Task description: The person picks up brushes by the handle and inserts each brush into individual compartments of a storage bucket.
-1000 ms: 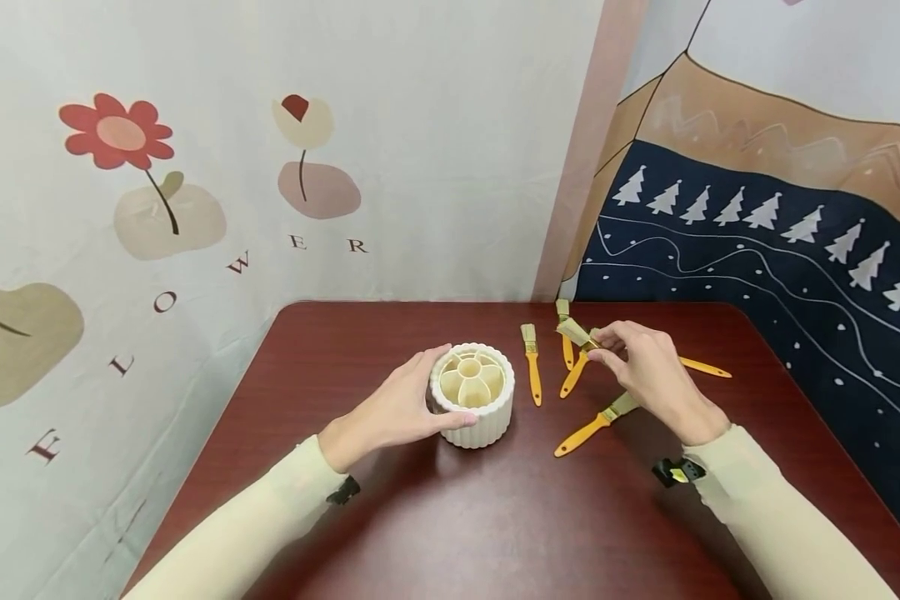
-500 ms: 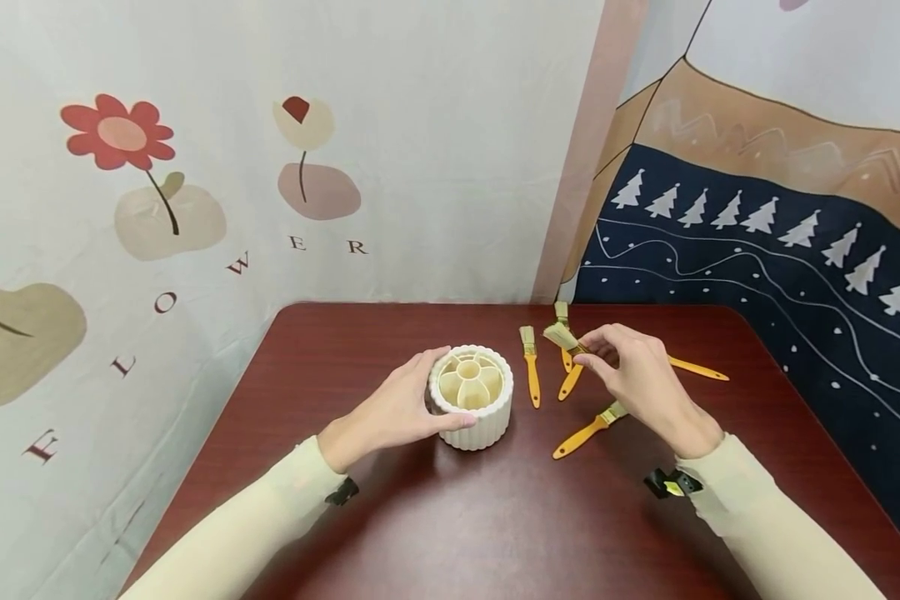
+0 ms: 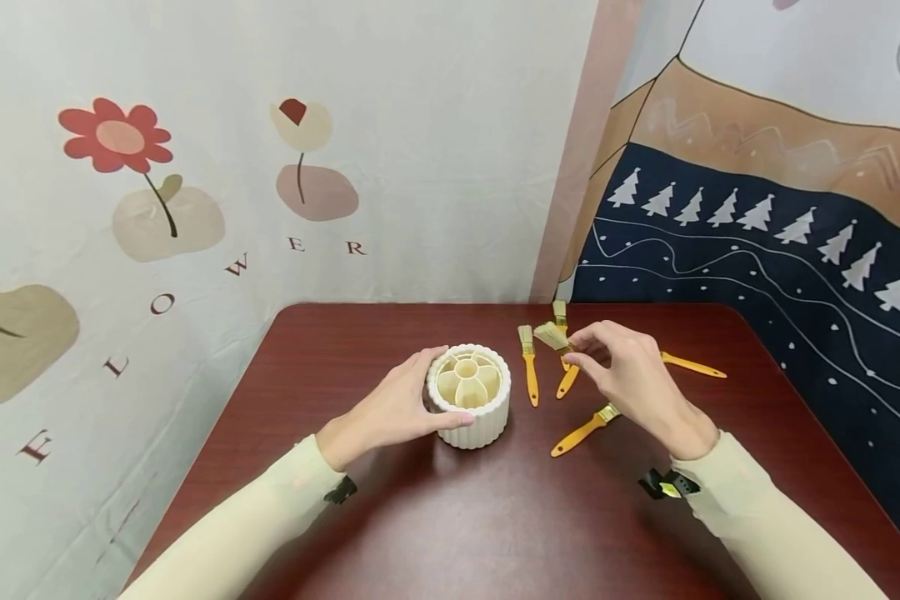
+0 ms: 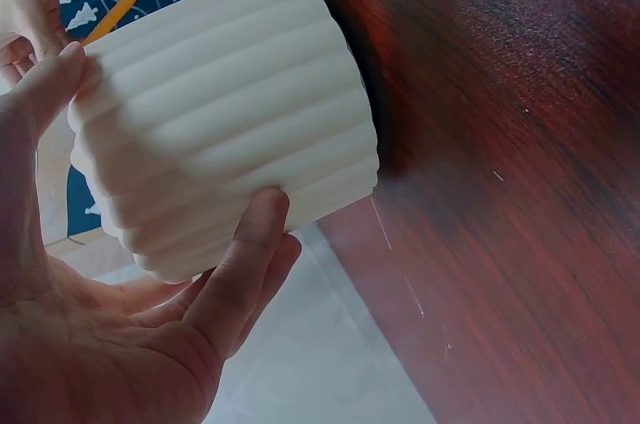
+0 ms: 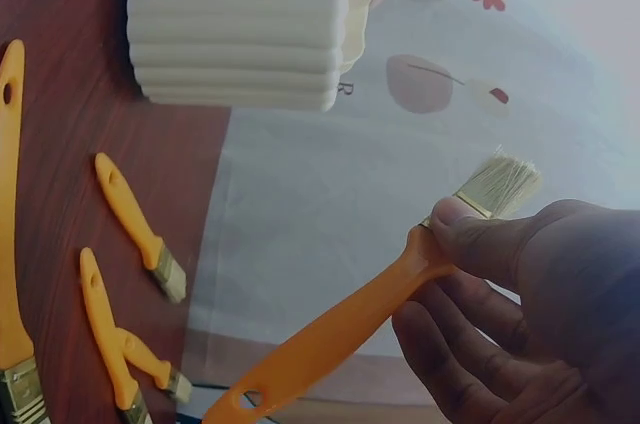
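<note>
A round white ribbed holder (image 3: 474, 427) with a flower-shaped divider stands upright on the table. My left hand (image 3: 390, 406) grips its left side, thumb across the front; the left wrist view shows the fingers (image 4: 240, 274) along the ribbed wall. To the right of the holder, my right hand (image 3: 637, 379) pinches a paintbrush (image 5: 340, 329) near the metal band, its pale bristles (image 3: 551, 335) pointing up and left. In the right wrist view the orange handle slants down and left, its holed end lowest, away from the palm.
Several more orange-handled paintbrushes lie on the dark red table (image 3: 330, 533). One paintbrush (image 3: 530, 367) is just right of the holder, another (image 3: 585, 432) nearer the front, and one handle (image 3: 693, 365) shows behind the right hand. Printed cloths (image 3: 450, 150) hang behind the table.
The right hand has moved a little to the left with the pinched paintbrush, toward the holder. The left hand and holder have stayed in place.
</note>
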Action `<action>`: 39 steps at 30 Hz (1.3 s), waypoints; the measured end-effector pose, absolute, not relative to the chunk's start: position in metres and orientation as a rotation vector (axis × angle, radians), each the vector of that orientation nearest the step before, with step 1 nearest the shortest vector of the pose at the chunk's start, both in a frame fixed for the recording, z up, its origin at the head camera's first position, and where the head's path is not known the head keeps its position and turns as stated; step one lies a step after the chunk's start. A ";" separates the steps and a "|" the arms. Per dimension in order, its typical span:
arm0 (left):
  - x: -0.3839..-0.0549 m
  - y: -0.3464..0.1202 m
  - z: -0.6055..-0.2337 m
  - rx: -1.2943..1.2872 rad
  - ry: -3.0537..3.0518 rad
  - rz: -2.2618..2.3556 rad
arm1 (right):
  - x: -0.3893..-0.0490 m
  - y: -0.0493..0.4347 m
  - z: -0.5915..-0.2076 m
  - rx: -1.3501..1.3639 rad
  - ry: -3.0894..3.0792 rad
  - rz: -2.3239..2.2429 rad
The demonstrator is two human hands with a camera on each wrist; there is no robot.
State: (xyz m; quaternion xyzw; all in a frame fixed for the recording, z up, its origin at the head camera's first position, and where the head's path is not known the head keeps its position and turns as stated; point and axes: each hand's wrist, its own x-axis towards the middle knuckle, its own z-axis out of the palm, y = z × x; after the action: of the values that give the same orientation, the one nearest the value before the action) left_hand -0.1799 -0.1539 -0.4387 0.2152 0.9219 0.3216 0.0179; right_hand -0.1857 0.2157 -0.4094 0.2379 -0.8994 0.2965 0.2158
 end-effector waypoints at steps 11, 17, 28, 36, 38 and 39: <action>-0.181 -0.155 -0.443 0.654 2.878 1.026 | -0.181 0.207 -0.400 0.703 -2.463 0.850; -0.182 -0.155 -0.442 0.673 2.874 1.034 | -0.178 0.198 -0.395 0.722 -2.453 0.857; -0.185 -0.155 -0.439 0.679 2.868 1.047 | -0.177 0.182 -0.384 0.778 -2.426 0.933; -0.188 -0.155 -0.442 0.682 2.850 1.040 | -0.175 0.173 -0.380 0.791 -2.357 0.948; -0.187 -0.155 -0.442 0.677 2.842 1.047 | -0.174 0.171 -0.380 0.806 -2.330 0.973; -0.186 -0.156 -0.441 0.676 2.841 1.051 | -0.174 0.169 -0.380 0.814 -2.317 0.986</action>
State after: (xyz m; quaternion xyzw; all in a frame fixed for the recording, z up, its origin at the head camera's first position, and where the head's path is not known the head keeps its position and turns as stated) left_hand -0.1864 -0.1557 -0.4410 0.2177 0.9152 0.3386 0.0191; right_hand -0.1737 0.1694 -0.3796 0.2981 -0.8489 0.3612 0.2452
